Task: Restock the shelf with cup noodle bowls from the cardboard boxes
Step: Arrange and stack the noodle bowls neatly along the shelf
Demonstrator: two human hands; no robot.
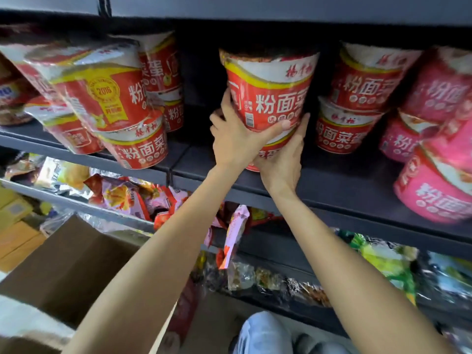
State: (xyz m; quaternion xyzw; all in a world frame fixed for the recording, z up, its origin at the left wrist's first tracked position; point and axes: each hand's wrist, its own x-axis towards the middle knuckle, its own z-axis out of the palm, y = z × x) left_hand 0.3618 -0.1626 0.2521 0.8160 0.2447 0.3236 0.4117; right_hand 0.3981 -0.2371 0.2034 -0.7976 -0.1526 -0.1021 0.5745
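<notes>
Both hands grasp stacked red bowls: left hand point(231, 139) wraps upper bowl point(269, 90), right hand point(281, 159) cups lower bowl point(265, 152) underneath, btwn shelf point(332, 180) stacks. Risk: top bowl tips off, or nudges leaning bowls point(102, 98) left of hands.

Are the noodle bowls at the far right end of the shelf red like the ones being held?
No, the bowls at the far right are pink.

Bowl point(268, 90) atop bowl point(270, 152), on shelf point(332, 185)
</notes>
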